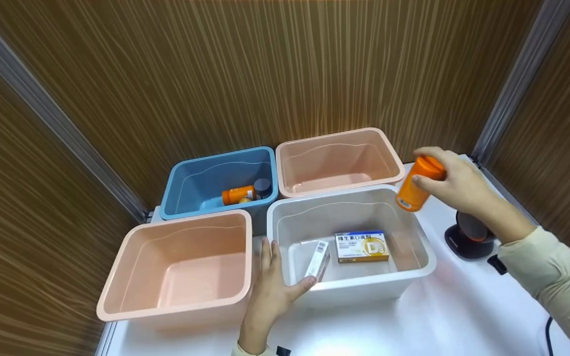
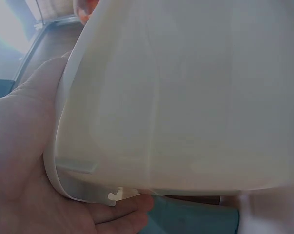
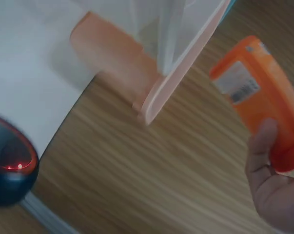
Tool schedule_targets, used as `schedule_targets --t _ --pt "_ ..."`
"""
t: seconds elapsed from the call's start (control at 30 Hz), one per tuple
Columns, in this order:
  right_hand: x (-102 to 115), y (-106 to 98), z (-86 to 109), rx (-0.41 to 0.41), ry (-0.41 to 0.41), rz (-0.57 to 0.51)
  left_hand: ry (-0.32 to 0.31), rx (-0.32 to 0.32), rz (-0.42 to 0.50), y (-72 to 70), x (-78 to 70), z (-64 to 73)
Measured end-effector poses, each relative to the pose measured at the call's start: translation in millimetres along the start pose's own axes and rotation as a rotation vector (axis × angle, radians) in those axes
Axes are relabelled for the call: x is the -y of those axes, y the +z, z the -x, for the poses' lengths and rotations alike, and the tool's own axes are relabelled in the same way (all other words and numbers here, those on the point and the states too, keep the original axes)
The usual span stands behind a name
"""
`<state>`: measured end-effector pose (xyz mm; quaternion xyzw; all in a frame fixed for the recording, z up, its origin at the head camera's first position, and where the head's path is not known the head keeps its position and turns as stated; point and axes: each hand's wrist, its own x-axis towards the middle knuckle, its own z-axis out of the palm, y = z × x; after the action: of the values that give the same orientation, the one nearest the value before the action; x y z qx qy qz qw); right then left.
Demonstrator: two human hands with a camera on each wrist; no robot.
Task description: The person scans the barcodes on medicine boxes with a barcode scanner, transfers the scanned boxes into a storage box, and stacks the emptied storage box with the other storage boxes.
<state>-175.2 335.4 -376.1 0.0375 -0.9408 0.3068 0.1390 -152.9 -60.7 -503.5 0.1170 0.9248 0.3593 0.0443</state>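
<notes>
My right hand point(image 1: 455, 180) grips an orange bottle point(image 1: 416, 190) near its capped end, holding it tilted above the right side of the white bin point(image 1: 426, 267). A pale label with a barcode shows on the bottle in the right wrist view. At the white bin's front left corner is my left hand point(image 1: 270, 291), its fingers stretched along the left side and its thumb at the front rim. Inside that bin lie a vitamin D box point(image 1: 361, 246) in white, blue and yellow and a narrow white box point(image 1: 318, 259) leaning toward the front wall.
A blue bin point(image 1: 166, 200) at the back left holds an orange bottle point(image 1: 235, 195) and a dark-lidded container point(image 1: 262, 187). One pink bin point(image 1: 339, 163) stands behind the white one, another point(image 1: 201, 277) to its left. A black scanner-like device point(image 1: 468, 235) sits at the right, below my right forearm.
</notes>
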Motion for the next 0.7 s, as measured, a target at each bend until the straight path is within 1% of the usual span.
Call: schedule_targets --t 0.07,0.13,0.2,0.33,0.4,0.5,0.7 --pt "-6.9 -2.6 0.2 0.031 0.026 0.085 -0.002 0.000 -0.003 -0.1 0.1 0.3" --pt "-14.1 -4.0 0.3 0.077 0.065 0.134 -0.002 0.002 0.000 -0.1 -0.2 0.7" --pt "-21.2 -4.7 0.3 0.110 0.100 0.145 0.000 0.002 0.002 0.0 -0.6 1.2" --pt "-32.6 -7.7 -1.5 0.129 0.139 0.141 0.005 0.001 0.006 -0.3 -0.6 1.1" --pt "-37.8 -9.1 -1.6 0.137 0.142 0.143 0.009 -0.001 0.003 -0.2 -0.1 1.1" --pt "-46.3 -9.5 0.9 0.171 0.130 0.166 0.016 -0.006 0.003 -0.3 0.4 1.5" --pt "-59.6 -2.2 9.6 0.252 0.100 0.216 0.039 -0.013 0.003 -0.1 0.5 2.1"
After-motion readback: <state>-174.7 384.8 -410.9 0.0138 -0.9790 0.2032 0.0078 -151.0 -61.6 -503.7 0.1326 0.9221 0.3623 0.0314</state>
